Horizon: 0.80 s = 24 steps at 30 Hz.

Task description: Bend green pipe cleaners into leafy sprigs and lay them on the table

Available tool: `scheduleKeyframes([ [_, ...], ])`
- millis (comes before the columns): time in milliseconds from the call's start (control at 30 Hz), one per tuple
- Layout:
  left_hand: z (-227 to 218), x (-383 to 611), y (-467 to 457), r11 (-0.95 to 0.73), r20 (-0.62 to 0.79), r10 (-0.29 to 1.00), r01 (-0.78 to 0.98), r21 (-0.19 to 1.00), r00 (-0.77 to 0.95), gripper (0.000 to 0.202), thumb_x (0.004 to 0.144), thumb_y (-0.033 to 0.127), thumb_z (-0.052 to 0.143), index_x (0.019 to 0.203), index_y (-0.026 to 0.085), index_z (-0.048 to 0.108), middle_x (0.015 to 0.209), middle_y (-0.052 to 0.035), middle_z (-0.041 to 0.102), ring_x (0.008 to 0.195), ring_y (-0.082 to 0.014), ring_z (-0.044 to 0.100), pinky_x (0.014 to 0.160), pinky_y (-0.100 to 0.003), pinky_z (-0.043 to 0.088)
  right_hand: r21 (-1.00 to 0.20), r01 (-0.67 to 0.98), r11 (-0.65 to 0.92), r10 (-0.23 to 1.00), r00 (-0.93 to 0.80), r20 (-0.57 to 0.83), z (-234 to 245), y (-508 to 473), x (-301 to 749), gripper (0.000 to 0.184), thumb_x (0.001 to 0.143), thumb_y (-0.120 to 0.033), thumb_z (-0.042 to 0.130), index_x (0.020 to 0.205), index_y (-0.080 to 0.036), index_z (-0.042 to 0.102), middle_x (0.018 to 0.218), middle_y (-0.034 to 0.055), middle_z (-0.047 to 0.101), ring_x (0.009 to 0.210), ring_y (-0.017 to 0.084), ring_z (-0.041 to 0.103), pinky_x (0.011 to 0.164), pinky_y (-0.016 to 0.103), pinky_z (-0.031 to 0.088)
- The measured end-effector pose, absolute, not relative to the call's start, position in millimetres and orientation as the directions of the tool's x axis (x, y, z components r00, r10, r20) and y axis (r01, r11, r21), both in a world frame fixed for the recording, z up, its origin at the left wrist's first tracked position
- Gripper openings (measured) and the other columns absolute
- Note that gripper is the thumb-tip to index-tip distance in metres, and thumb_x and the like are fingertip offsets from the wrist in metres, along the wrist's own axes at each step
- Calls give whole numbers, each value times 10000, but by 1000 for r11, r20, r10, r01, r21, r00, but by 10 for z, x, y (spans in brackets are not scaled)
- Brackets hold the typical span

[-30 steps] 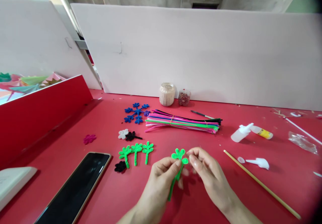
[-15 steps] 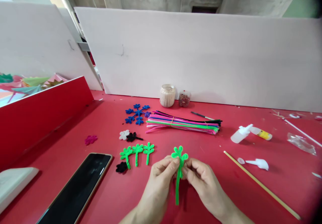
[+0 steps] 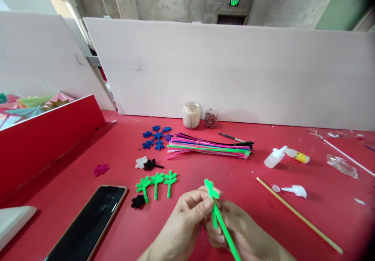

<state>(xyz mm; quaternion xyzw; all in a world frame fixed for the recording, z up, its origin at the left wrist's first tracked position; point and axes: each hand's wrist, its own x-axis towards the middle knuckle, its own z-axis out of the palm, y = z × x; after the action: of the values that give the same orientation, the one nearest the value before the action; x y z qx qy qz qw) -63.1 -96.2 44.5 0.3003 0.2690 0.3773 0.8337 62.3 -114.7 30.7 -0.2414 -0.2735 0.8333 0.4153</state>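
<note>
A bright green pipe cleaner (image 3: pixel 222 222), looped into leaf shapes at its top, is between my two hands at the front of the red table. My left hand (image 3: pixel 187 218) pinches it just below the loops with thumb and finger. Behind the stem, my right hand (image 3: pixel 234 222) has its fingers curled against the pipe cleaner; part of its grip is hidden. One short tail hangs down and a longer tail slants to the lower right. Left of my hands lie several finished-looking green leaf sprigs (image 3: pixel 157 181) and a black pipe-cleaner flower (image 3: pixel 138 201).
A banded bundle of coloured pipe cleaners (image 3: pixel 209 145) lies behind my hands. A phone (image 3: pixel 90 218) is at left. To the right are a wooden stick (image 3: pixel 299 214), a white glue bottle (image 3: pixel 274 157) and a white cap (image 3: pixel 298 191). Two jars (image 3: pixel 191 116) stand by the white partition (image 3: pixel 234 69).
The green pipe cleaner has turned, its long tail swinging from straight down to the lower right. My right hand has moved lower, behind the stem. The view has tilted up slightly.
</note>
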Motion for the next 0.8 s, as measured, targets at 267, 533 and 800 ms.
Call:
scheduleKeyframes([
  [267, 518, -610, -916, 205, -102, 955, -372, 905, 279, 140, 671, 151, 630, 534, 150, 604, 665, -2, 534, 660, -118, 484, 633, -222, 387, -993, -107, -53, 960, -278, -21, 439, -1102, 751, 198, 799, -335, 495, 790, -166, 597, 669, 5, 504, 635, 131, 443, 589, 243, 368],
  [533, 435, -612, -950, 364, -241, 921, -450, 815, 307, 52, 686, 198, 622, 657, 162, 646, 621, 8, 543, 633, -110, 491, 638, -226, 386, -1000, -1, 21, 977, -213, 21, 427, -1095, 740, 254, 806, -346, 477, 669, -147, 555, 616, -4, 517, 599, 123, 478, 569, 223, 391],
  [800, 455, -614, -915, 261, -118, 933, -415, 871, 340, 141, 719, 163, 584, 583, 145, 618, 624, 6, 513, 613, -113, 490, 642, -248, 389, -997, 70, 17, 966, -260, -2, 429, -1113, 756, 278, 810, -355, 464, 624, -150, 499, 572, -27, 407, 543, 101, 405, 519, 213, 353],
])
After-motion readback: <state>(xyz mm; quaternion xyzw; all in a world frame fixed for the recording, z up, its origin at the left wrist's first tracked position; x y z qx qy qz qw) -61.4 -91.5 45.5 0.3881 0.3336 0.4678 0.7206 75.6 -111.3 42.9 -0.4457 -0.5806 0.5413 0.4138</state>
